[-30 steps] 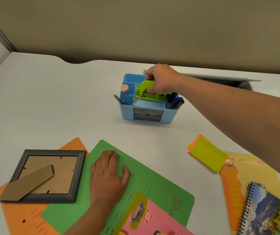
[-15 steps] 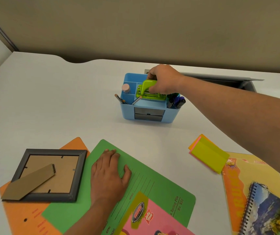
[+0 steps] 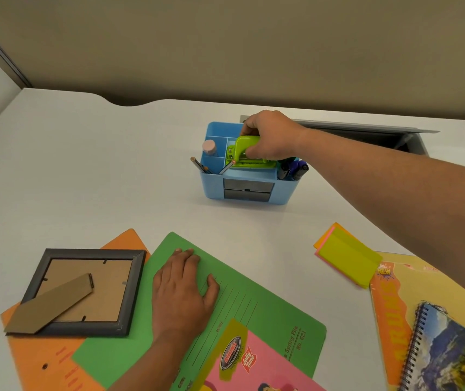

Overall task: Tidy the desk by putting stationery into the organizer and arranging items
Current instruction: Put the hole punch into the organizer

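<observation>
From my head camera, my right hand (image 3: 270,136) reaches out across the white desk (image 3: 98,170) and stays curled round the lime-green plastic hole punch (image 3: 246,155), thumb on the near face and fingers over the top. The punch sits in the middle compartment of the light-blue plastic organizer (image 3: 214,187), its upper part showing above the rim. Compared with a second ago it has hardly moved: same compartment, same tilt, my grip unchanged.

A pink-capped bottle (image 3: 209,147) stands in the compartment to the left of the punch. Grey pencils (image 3: 197,165) lean out at the organizer's front left corner, and dark blue and black markers (image 3: 296,169) fill its right end. None of these has shifted, and the organizer stands where it did.

My left hand (image 3: 182,289) still lies flat, fingers straight and close together, pressing on the green card folder (image 3: 268,314) near me. A pink and yellow printed booklet (image 3: 253,362) lies on the folder's near part. To the left, a dark grey picture frame (image 3: 84,292) lies face down, its brown card stand showing, on an orange card folder (image 3: 56,359).

On my right a stack of yellow, pink and orange sticky notes (image 3: 347,261) rests just beside a yellow and orange book (image 3: 423,283), with a spiral-bound notebook showing a mountain picture (image 3: 451,351) on top of that book. All lie as before.
</observation>
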Motion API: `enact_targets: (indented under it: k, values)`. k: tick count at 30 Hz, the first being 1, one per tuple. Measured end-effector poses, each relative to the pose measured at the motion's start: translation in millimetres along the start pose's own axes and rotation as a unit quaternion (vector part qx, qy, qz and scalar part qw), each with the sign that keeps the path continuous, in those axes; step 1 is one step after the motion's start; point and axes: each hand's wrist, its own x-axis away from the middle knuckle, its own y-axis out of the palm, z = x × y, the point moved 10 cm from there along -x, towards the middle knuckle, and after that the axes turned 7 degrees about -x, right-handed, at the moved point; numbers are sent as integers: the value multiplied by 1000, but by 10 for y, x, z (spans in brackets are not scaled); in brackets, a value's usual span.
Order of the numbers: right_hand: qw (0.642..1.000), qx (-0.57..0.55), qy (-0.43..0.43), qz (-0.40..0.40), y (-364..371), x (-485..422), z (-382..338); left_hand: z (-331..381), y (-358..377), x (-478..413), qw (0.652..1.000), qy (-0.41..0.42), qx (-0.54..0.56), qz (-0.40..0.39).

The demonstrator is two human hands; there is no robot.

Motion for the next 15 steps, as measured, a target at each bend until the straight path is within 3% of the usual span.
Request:
enact_targets:
  k: [10,15]
  values:
    - [998,-39,-23,43,-92,66,-59,0,-4,0,1000,2,-8,0]
    - [979,-89,-98,154,-426,440,-474,-6,-4,-5,1000,4,-8,1]
